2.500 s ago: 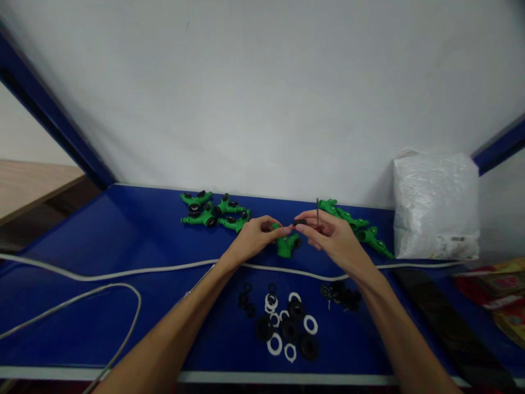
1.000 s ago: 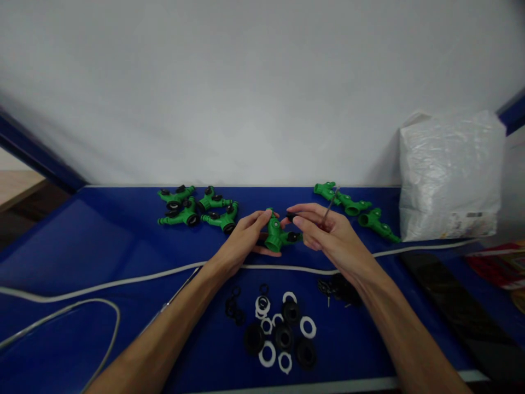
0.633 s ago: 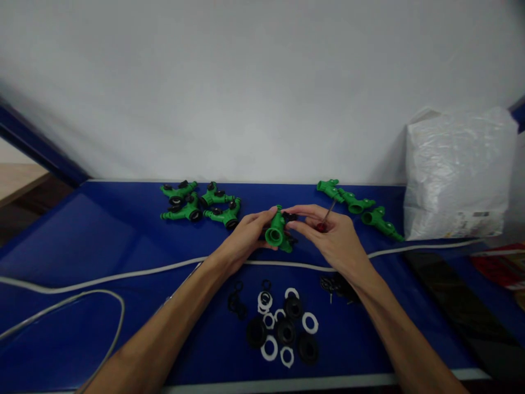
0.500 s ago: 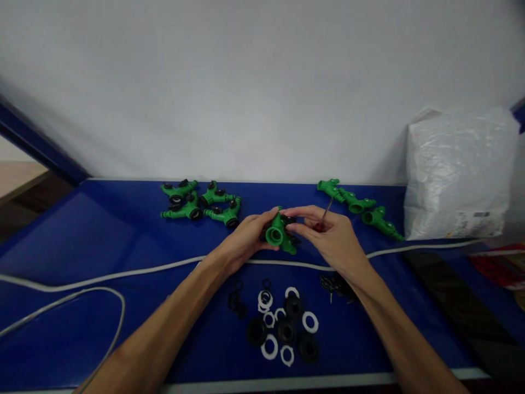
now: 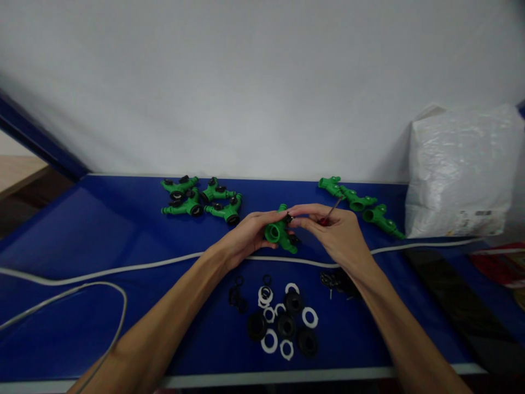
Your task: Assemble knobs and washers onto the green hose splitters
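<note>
My left hand (image 5: 253, 234) is closed around a green Y-shaped hose splitter (image 5: 281, 234), its round open inlet facing me. With thumb and forefinger, my right hand (image 5: 334, 232) pinches a small black valve knob (image 5: 289, 219) against one branch of the splitter. A screwdriver (image 5: 334, 209) with a red handle is tucked in the same hand, shaft pointing up and right. Another black knob (image 5: 294, 239) sits on the other branch. Below my hands lie white rings (image 5: 310, 317), black ring caps (image 5: 286, 326), black O-rings (image 5: 238, 295) and small black knobs (image 5: 333, 281).
Several green splitters with black fittings (image 5: 223, 209) stand at the back left. Bare green splitters (image 5: 383, 221) lie back right, beside a white plastic-wrapped package (image 5: 459, 175). A white cable (image 5: 156, 264) crosses the blue table (image 5: 123, 224). A dark flat object (image 5: 447, 301) lies at right.
The splitter has turned slightly in my left hand. My right hand still pinches at its branch, and the screwdriver shaft now leans further right. The view has shifted a little.
</note>
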`<state>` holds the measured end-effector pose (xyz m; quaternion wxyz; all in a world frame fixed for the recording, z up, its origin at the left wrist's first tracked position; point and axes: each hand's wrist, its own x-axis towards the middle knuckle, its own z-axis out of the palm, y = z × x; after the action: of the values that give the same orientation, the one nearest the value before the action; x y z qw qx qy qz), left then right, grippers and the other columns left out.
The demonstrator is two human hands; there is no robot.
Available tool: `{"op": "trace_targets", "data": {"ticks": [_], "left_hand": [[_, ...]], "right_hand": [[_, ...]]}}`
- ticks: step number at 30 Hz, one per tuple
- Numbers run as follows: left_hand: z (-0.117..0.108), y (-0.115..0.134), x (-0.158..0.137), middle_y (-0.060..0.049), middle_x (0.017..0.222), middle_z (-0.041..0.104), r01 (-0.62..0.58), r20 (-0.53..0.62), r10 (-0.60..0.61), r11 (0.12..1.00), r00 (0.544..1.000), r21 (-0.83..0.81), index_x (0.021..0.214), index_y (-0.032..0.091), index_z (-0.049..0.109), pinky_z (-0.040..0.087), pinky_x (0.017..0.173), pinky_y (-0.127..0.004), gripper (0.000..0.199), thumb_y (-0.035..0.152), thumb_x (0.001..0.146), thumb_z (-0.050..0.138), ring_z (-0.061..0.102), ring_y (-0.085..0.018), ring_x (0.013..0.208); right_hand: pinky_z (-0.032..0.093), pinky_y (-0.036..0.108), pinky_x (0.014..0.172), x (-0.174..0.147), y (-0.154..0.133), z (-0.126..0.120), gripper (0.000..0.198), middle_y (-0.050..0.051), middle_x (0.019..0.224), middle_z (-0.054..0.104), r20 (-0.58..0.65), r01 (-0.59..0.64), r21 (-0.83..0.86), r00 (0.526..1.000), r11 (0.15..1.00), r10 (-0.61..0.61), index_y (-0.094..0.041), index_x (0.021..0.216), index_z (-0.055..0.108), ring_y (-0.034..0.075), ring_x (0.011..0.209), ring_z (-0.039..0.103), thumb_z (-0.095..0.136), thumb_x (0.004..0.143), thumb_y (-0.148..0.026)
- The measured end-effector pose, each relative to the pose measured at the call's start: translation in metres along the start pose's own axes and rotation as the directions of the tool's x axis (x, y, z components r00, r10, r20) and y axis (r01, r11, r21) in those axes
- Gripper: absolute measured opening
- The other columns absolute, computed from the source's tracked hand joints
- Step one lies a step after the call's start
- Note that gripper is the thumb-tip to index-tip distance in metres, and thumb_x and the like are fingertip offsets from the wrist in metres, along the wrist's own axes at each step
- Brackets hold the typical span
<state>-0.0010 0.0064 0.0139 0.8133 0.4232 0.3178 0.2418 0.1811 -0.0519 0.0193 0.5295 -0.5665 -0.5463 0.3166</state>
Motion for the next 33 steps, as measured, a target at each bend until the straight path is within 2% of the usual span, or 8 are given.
{"op": "trace_targets", "data": {"ticks": [4, 10, 13, 16, 21, 28, 30, 33], "left_hand": [[0.0016, 0.0007, -0.0001, -0.011, 0.087, 0.075, -0.012, 0.0, 0.012, 1.0, 1.0, 0.006, 0.093, 0.012, 0.079, 0.04, 0.053, -0.02, 0.033, 0.043, 0.081, 0.078, 0.065, -0.014, 0.073], [0.0011, -0.0009, -0.0004, -0.01, 0.088, 0.075, -0.041, 0.03, 0.039, 0.998, 0.999, 0.053, 0.093, 0.014, 0.08, 0.036, 0.054, -0.021, 0.035, 0.047, 0.083, 0.078, 0.062, -0.013, 0.073], [0.0017, -0.0009, -0.0021, -0.011, 0.1, 0.076, -0.061, 0.065, 0.055, 0.994, 0.996, 0.092, 0.098, 0.015, 0.08, 0.036, 0.055, -0.021, 0.033, 0.044, 0.083, 0.079, 0.064, -0.014, 0.08], [0.0023, -0.0011, -0.0028, -0.012, 0.108, 0.076, -0.072, 0.05, 0.065, 0.985, 0.997, 0.154, 0.103, 0.016, 0.079, 0.035, 0.055, -0.021, 0.031, 0.04, 0.084, 0.076, 0.065, -0.016, 0.087], [0.0012, -0.004, -0.0011, -0.008, 0.091, 0.074, -0.097, 0.017, 0.096, 0.977, 0.995, 0.188, 0.096, 0.015, 0.075, 0.035, 0.055, -0.023, 0.029, 0.041, 0.083, 0.075, 0.064, -0.015, 0.078], [0.0003, -0.007, 0.0031, -0.003, 0.08, 0.068, -0.137, 0.001, 0.139, 0.975, 0.99, 0.176, 0.099, 0.017, 0.073, 0.036, 0.057, -0.023, 0.029, 0.041, 0.083, 0.073, 0.056, -0.011, 0.067], [0.0005, -0.0054, 0.0037, -0.003, 0.078, 0.067, -0.14, -0.028, 0.147, 0.977, 0.989, 0.16, 0.103, 0.016, 0.074, 0.033, 0.055, -0.023, 0.032, 0.04, 0.081, 0.072, 0.056, -0.012, 0.067], [0.0007, -0.0014, 0.0018, -0.006, 0.091, 0.072, -0.13, -0.055, 0.135, 0.988, 0.989, 0.088, 0.114, 0.016, 0.075, 0.028, 0.05, -0.02, 0.041, 0.038, 0.08, 0.07, 0.061, -0.014, 0.074]], "right_hand": [[0.059, 0.038, 0.08, -0.0009, -0.001, -0.0007, 0.014, 0.003, 0.083, 0.081, 0.033, -0.025, 0.025, 0.999, 0.999, 0.024, -0.025, 0.089, 0.084, 0.021, 0.078, 0.074, 0.08, 0.077, -0.029], [0.064, 0.038, 0.081, -0.0006, 0.0005, -0.0022, 0.013, 0.003, 0.099, 0.079, 0.056, 0.197, -0.019, 0.979, 0.98, -0.195, -0.028, 0.084, 0.085, 0.02, 0.085, 0.074, 0.073, 0.083, -0.024], [0.064, 0.036, 0.076, -0.0012, -0.0003, -0.0026, 0.016, 0.002, 0.096, 0.076, 0.054, 0.25, -0.092, 0.968, 0.964, -0.246, -0.03, 0.083, 0.085, 0.017, 0.077, 0.071, 0.071, 0.086, -0.023], [0.062, 0.035, 0.079, -0.0012, -0.0002, -0.0028, 0.02, 0.001, 0.093, 0.078, 0.063, 0.298, -0.134, 0.954, 0.945, -0.292, -0.031, 0.084, 0.085, 0.018, 0.084, 0.073, 0.069, 0.087, -0.02], [0.059, 0.035, 0.078, -0.0003, 0.0023, -0.0036, 0.017, 0.002, 0.095, 0.08, 0.1, 0.339, -0.163, 0.94, 0.927, -0.326, -0.031, 0.084, 0.085, 0.02, 0.085, 0.073, 0.072, 0.086, -0.02], [0.047, 0.029, 0.061, -0.001, 0.0024, -0.0015, 0.012, 0.001, 0.096, 0.071, 0.095, 0.322, -0.27, 0.947, 0.907, -0.307, -0.029, 0.094, 0.084, 0.011, 0.062, 0.052, 0.077, 0.085, -0.024], [0.045, 0.029, 0.062, -0.0001, 0.0022, -0.0032, 0.017, 0.001, 0.091, 0.066, 0.075, 0.264, -0.29, 0.965, 0.92, -0.253, -0.027, 0.1, 0.082, 0.011, 0.062, 0.049, 0.079, 0.084, -0.03], [0.044, 0.028, 0.061, 0.0036, 0.0032, -0.0094, 0.033, -0.001, 0.083, 0.058, 0.026, 0.09, -0.215, 0.996, 0.972, -0.086, -0.023, 0.115, 0.072, 0.012, 0.065, 0.05, 0.072, 0.088, -0.042]]}}
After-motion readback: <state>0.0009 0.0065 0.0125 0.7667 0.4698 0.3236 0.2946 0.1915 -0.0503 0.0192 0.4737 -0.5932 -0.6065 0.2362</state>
